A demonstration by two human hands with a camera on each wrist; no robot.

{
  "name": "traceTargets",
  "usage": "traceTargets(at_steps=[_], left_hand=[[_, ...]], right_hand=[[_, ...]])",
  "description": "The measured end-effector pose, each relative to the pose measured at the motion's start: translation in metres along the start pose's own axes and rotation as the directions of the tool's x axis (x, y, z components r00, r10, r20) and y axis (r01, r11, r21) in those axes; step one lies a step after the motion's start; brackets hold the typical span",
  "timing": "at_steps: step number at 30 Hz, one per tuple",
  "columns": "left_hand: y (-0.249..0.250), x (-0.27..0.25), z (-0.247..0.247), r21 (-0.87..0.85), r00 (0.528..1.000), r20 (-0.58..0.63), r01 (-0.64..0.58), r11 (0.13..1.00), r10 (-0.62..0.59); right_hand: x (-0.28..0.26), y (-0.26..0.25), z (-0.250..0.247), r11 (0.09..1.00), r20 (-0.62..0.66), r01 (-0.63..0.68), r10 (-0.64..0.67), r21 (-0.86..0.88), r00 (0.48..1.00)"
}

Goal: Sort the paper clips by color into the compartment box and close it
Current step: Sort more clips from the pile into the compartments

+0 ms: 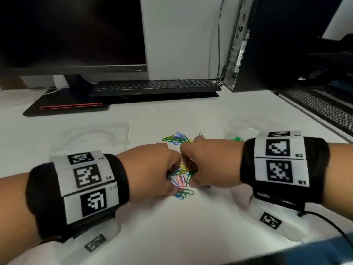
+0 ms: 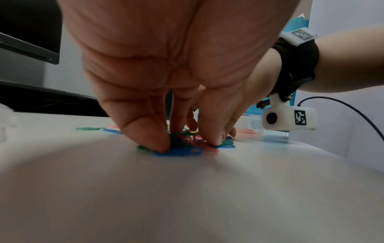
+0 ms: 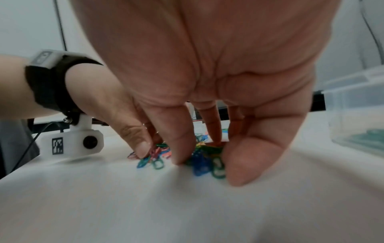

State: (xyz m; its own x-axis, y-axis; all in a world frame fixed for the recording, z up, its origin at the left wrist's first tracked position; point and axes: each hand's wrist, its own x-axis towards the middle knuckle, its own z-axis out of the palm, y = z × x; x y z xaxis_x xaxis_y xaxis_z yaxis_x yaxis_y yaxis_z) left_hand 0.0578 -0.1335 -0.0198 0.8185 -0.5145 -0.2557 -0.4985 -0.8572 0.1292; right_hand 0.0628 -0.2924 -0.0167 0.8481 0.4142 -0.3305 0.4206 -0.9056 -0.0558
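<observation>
A loose pile of coloured paper clips (image 1: 182, 180) lies on the white table, with a second cluster (image 1: 177, 139) farther back. My left hand (image 1: 171, 177) and right hand (image 1: 191, 178) meet over the near pile, fingers curled down into it. In the left wrist view, the left hand (image 2: 185, 143) pinches clips (image 2: 180, 150) against the table. In the right wrist view, the right hand (image 3: 207, 164) closes around blue and green clips (image 3: 199, 166). The clear compartment box (image 1: 240, 127) stands back right with green clips (image 1: 236, 139) inside. Which clips each hand holds is hidden.
A clear plastic lid (image 1: 95, 136) lies back left. A keyboard (image 1: 156, 86), a monitor (image 1: 72, 35) and a computer tower (image 1: 267, 44) stand along the back. The table edge (image 1: 313, 119) runs diagonally on the right. The box wall (image 3: 357, 115) is close to my right hand.
</observation>
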Motion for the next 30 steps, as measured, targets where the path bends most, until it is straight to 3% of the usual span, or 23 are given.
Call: traceTargets(at_steps=[5, 12, 16, 18, 22, 26, 30], left_hand=[[0.0, 0.012, 0.0, -0.108, 0.999, 0.041, -0.015, 0.994, 0.02], [-0.002, 0.018, -0.003, -0.06, 1.0, -0.016, 0.009, 0.998, -0.01], [-0.01, 0.019, -0.009, -0.177, 0.995, -0.089, 0.018, 0.984, -0.034], [-0.013, 0.019, -0.014, -0.286, 0.989, -0.137, 0.019, 0.958, -0.06], [-0.015, 0.02, -0.021, -0.501, 0.98, -0.168, 0.008, 0.865, -0.106], [-0.007, 0.03, -0.023, -0.478, 0.977, -0.189, -0.008, 0.878, -0.094], [0.008, 0.045, -0.025, -0.447, 0.984, -0.171, -0.029, 0.894, -0.053]], right_hand=[[0.014, -0.001, -0.002, 0.998, 0.036, 0.003, -0.006, 0.064, 0.999], [0.023, -0.001, -0.005, 0.993, 0.075, -0.043, 0.035, 0.114, 0.997], [0.021, 0.005, -0.006, 0.95, 0.017, -0.044, 0.041, 0.309, 0.999], [0.018, 0.01, -0.009, 0.887, -0.002, -0.046, 0.053, 0.459, 0.999], [0.009, 0.026, -0.018, 0.661, -0.058, 0.0, 0.065, 0.751, 0.996], [-0.006, 0.049, -0.026, 0.47, -0.1, 0.052, 0.078, 0.881, 0.992], [-0.023, 0.075, -0.03, 0.403, -0.094, 0.039, 0.117, 0.915, 0.989]])
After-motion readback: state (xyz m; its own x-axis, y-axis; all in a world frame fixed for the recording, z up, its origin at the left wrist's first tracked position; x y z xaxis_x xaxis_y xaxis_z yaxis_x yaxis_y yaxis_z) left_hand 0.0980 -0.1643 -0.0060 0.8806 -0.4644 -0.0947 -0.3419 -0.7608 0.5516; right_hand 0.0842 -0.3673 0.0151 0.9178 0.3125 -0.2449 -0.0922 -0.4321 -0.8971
